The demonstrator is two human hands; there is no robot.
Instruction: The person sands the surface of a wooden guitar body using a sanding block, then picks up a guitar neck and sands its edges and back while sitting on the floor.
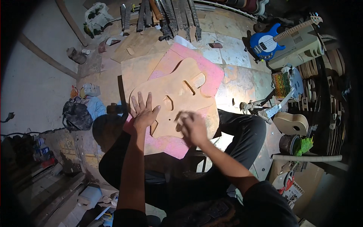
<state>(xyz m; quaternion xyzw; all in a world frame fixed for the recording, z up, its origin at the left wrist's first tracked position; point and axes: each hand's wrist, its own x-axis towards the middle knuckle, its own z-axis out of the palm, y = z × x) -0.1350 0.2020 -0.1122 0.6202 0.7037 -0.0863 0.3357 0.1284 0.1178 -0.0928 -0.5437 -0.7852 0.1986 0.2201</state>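
Observation:
An unfinished pale wooden guitar body (pixel 189 102) with routed cavities lies on pink-stained boards (pixel 208 72) over my lap. My left hand (pixel 141 113) rests flat on its left part with fingers spread. My right hand (pixel 191 126), smeared by motion, is curled over the lower middle of the body, beside a small dark hole. Its fingers seem to be around a small brownish piece, too blurred to name.
A blue bass guitar (pixel 266 45) leans against an appliance at the upper right. An unfinished acoustic body (pixel 287 123) and wooden parts line the right side. Metal tools (pixel 170 19) lie at the back; bags (pixel 77 113) sit by the left wall.

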